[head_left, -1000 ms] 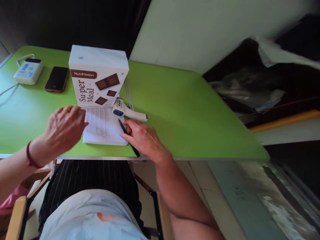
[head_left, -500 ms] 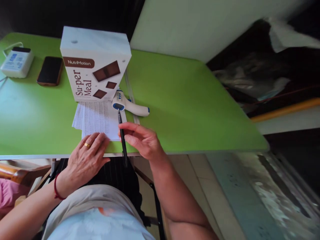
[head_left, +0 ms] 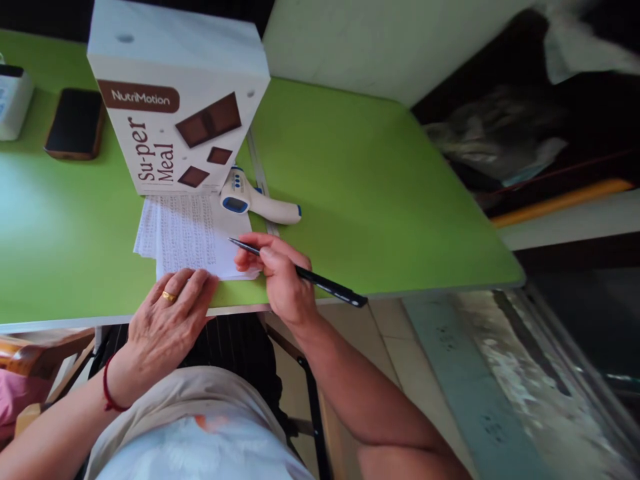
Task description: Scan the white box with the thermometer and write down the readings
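In my right hand (head_left: 285, 273) is a black pen (head_left: 330, 285), gripped between thumb and fingers, its tip pointing left over the paper. The tip looks close to the sheet, though contact cannot be made out. My left hand (head_left: 173, 313) lies flat with fingers stretched out on the near edge of the papers (head_left: 185, 233), which are covered in rows of small writing at left. A white box (head_left: 175, 143) printed "NutriMotion Su-per Meal" stands upright at the back of the sheets. Against its right corner rests a white and blue infrared thermometer (head_left: 260, 205).
A dark phone (head_left: 76, 125) lies on the green table (head_left: 360, 200), left of the box. Farther left stands a white device (head_left: 15, 100), cut off by the frame. The table's front edge runs close to my body, and a pale wall (head_left: 340, 47) rises behind.
The pen has swung from near-upright to a slanted writing hold, its tip now over the paper. My left hand stays on the sheets. The view has shifted slightly, bringing the box nearer.
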The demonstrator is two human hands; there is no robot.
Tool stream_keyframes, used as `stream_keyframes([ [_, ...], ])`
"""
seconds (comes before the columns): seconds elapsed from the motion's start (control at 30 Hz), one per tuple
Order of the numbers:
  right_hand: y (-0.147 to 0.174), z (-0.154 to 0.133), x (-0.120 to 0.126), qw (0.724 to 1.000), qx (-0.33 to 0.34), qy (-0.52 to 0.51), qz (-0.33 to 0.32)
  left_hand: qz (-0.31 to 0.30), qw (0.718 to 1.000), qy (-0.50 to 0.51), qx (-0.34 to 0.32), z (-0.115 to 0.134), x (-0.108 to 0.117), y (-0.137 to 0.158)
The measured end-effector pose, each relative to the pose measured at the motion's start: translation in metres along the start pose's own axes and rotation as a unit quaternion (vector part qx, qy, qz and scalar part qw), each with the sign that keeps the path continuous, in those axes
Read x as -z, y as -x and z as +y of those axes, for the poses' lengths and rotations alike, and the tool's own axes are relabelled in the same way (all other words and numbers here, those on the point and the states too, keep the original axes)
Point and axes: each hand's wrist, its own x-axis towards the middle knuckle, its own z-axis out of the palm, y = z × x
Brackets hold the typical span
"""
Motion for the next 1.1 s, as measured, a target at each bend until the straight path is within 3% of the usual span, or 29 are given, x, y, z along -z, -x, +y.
stream_keyframes([
  [0.1, -0.001, -0.009, -0.001, 0.998, 0.015, 0.061, -0.005, 0.005, 1.0, -0.002, -0.001, 0.0, -0.002, 0.001],
  [0.3, -0.001, -0.015, -0.014, 0.988, 0.11, 0.105, 0.019, 0.003, 1.0, -0.005, -0.002, 0.001, -0.002, -0.001],
  [0.47, 0.0, -0.001, -0.015, 0.98, 0.121, 0.154, -0.037, 0.025, 1.0, -0.007, -0.013, 0.001, -0.002, -0.002],
  [0.77, 0.003, 0.003, -0.012, 0.957, 0.186, 0.214, -0.057, 0.04, 0.999, -0.004, -0.019, 0.001, -0.003, -0.002],
  [1.1, 0.004, 0.003, -0.012, 0.947, 0.18, 0.256, -0.072, 0.048, 0.999, 0.004, -0.021, 0.001, -0.006, -0.001],
])
